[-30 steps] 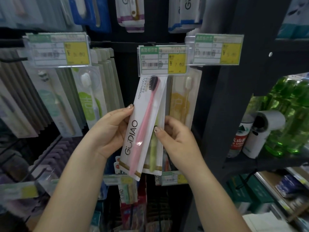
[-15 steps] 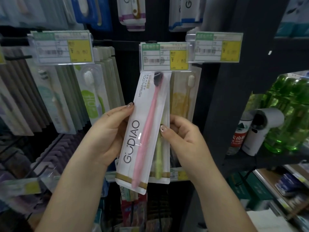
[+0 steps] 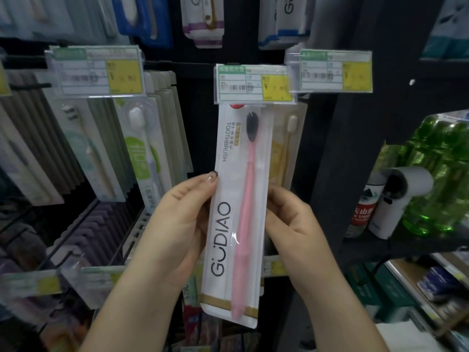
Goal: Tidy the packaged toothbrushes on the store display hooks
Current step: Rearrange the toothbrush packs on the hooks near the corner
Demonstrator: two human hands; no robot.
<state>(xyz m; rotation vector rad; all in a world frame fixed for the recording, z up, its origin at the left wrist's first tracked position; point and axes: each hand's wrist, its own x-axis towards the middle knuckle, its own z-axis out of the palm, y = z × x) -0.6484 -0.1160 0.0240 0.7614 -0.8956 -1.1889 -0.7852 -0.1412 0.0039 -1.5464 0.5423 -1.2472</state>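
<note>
A white toothbrush pack (image 3: 237, 212) is held upright in front of the middle display hook, its top edge tucked just under the clear price tag holder (image 3: 255, 83), so that its hanging hole can, by judgement, be lined up with the hook; the hook itself is hidden behind the tag and whether the pack is already threaded cannot be told. The left hand (image 3: 177, 224) is closed on the pack's left edge, with the thumb laid along the front margin, while the right hand (image 3: 291, 224) is curled around the right edge with its fingers behind; a grip by both long edges seems chosen to keep the thin, flexible sleeve flat and square to the row. The pack is a long, narrow, glossy film sleeve, with a crease of glare near its middle, a gold band near the bottom and black lettering running lengthwise. Inside, a slim pink brush with dark bristles is seen through a clear window. Just behind and to the right, a yellowish pack (image 3: 286, 148) with a pale brush is hung from the neighbouring hook. To the left, stiff card-backed blister packs (image 3: 142, 153) are hung in tight, fanned rows. On the dark shelf (image 3: 406, 241) to the right, green translucent bottles (image 3: 436, 174) and a white cylindrical object are stood, well apart from the hands.
</note>
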